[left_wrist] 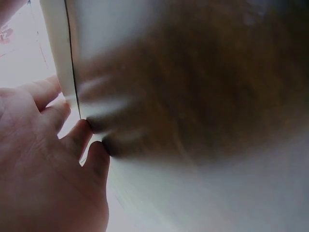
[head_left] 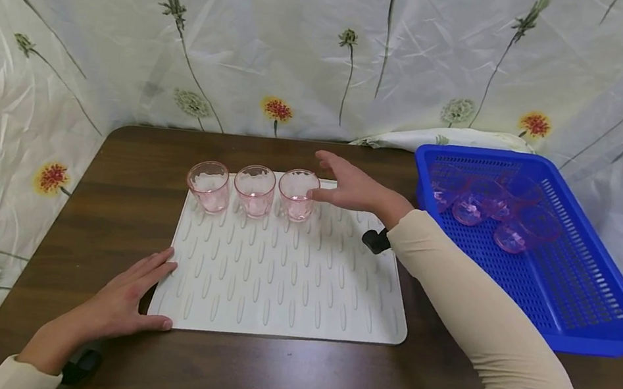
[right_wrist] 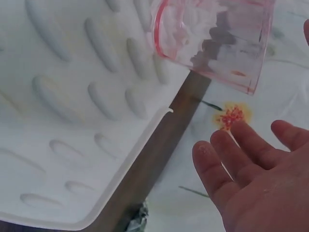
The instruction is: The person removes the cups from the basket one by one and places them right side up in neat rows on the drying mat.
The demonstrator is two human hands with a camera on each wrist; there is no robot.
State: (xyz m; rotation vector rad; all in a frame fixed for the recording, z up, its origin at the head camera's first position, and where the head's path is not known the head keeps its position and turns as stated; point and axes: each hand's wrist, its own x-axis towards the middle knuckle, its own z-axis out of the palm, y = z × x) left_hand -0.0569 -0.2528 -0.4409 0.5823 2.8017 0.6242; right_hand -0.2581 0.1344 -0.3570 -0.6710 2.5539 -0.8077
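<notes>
Three clear pink glasses stand upright in a row along the far edge of a white ridged mat (head_left: 281, 283): a left glass (head_left: 209, 190), a middle glass (head_left: 254, 194) and a right glass (head_left: 297, 200). My right hand (head_left: 357, 189) is just to the right of the right glass, fingers spread and thumb tip overlapping its side in the head view. In the right wrist view, a gap shows between the fingers (right_wrist: 236, 159) and the pink glass (right_wrist: 212, 43). My left hand (head_left: 120, 300) rests at the mat's near left edge, fingertips touching it.
A blue perforated basket (head_left: 566, 297) with several pink glasses lying in it stands on the right of the dark wooden table (head_left: 106, 205). Behind the table hangs a flowered plastic sheet (head_left: 309, 41). My right forearm reaches across between mat and basket.
</notes>
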